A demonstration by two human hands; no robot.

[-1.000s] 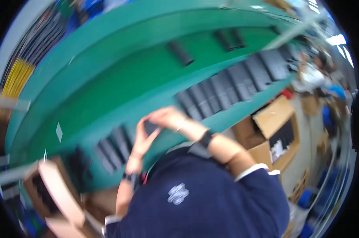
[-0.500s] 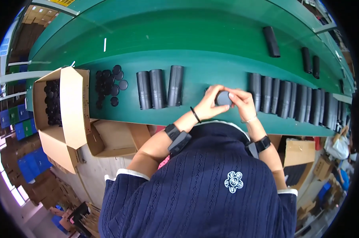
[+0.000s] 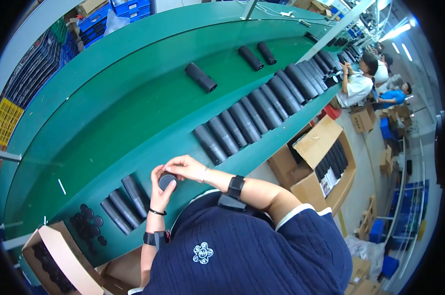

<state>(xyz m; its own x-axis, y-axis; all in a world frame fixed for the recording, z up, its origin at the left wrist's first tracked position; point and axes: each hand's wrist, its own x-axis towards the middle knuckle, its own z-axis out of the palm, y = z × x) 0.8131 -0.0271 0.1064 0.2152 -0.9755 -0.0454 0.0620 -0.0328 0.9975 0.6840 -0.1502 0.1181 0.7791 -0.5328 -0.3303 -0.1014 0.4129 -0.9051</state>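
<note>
Both hands meet at the near edge of the green conveyor belt (image 3: 109,123): the left hand (image 3: 159,191) grips a short black cylinder (image 3: 166,181) from below, and the right hand (image 3: 188,168) closes over its top. Three black tubes (image 3: 125,202) lie just left, a long row of black tubes (image 3: 262,105) to the right. Since half a second ago the view has swung, and the cylinder remains between the hands.

Pretty standard factory floor here. A long green conveyor belt (image 3: 134,113) is seen curving from lower left to upper right. Open cardboard boxes (image 3: 316,162) are parked on the grey floor (image 3: 375,182) at centre right, with more stacked further right. Blue plastic crates (image 3: 380,231) are lined up lower right and at the top, and a yellow crate (image 3: 3,120) sits far left. Bright strip lights (image 3: 397,32) are mounted upper right, where other workers (image 3: 365,78) are seated.
</note>
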